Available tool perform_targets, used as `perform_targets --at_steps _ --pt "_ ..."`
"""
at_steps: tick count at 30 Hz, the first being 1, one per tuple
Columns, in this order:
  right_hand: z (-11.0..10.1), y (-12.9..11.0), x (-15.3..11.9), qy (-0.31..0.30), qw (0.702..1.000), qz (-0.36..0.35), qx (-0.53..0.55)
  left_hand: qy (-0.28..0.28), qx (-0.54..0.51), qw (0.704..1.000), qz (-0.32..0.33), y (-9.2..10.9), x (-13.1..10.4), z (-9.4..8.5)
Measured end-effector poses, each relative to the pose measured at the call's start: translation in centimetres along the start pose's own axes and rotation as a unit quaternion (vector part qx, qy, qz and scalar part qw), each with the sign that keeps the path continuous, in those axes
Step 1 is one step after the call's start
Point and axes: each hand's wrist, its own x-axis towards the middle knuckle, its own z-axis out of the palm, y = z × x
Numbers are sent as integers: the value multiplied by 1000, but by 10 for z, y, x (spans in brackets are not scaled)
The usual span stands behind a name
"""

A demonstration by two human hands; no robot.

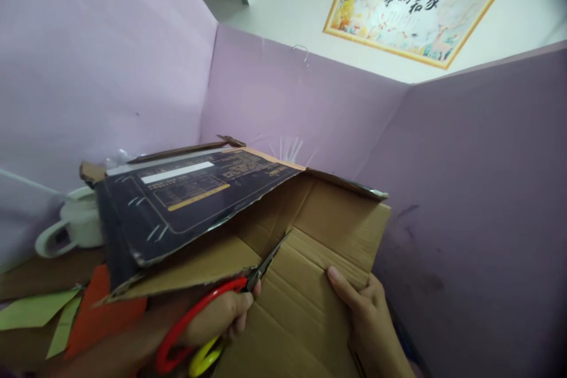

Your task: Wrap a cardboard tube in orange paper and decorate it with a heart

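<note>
A dark-printed cardboard box (190, 195) is opened out in front of me, its plain brown inner side facing me on the right. My left hand (225, 316) grips scissors (199, 307) with red and yellow handles. Their dark blades lie at a slit in the cardboard, between the dark printed panel and a brown flap (292, 301). My right hand (367, 313) pinches that flap at its right edge, thumb on the near face; the other fingers are mostly hidden behind it.
A white mug (80, 221) stands at the left. Orange paper (101, 301) and pale green paper slips (38, 307) lie below it. Purple partition walls (301, 94) enclose the space, with a wire hook (301, 50) at the back. A framed picture (411, 6) hangs beyond.
</note>
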Motion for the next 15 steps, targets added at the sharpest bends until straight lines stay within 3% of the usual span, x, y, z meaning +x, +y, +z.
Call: perform_targets --at_steps 4,7,10,15 --pt "5 -3 -9 12 1000 -17 21 108 -30 991 77 -17 -1 4" --pt "7 -6 -9 -1 999 -34 25 134 -31 985 104 -22 0 5" --pt "7 -8 -5 -11 999 -28 19 124 -26 986 107 -19 2 8" --pt "5 -18 10 -7 999 36 19 19 -86 992 93 -14 15 16"
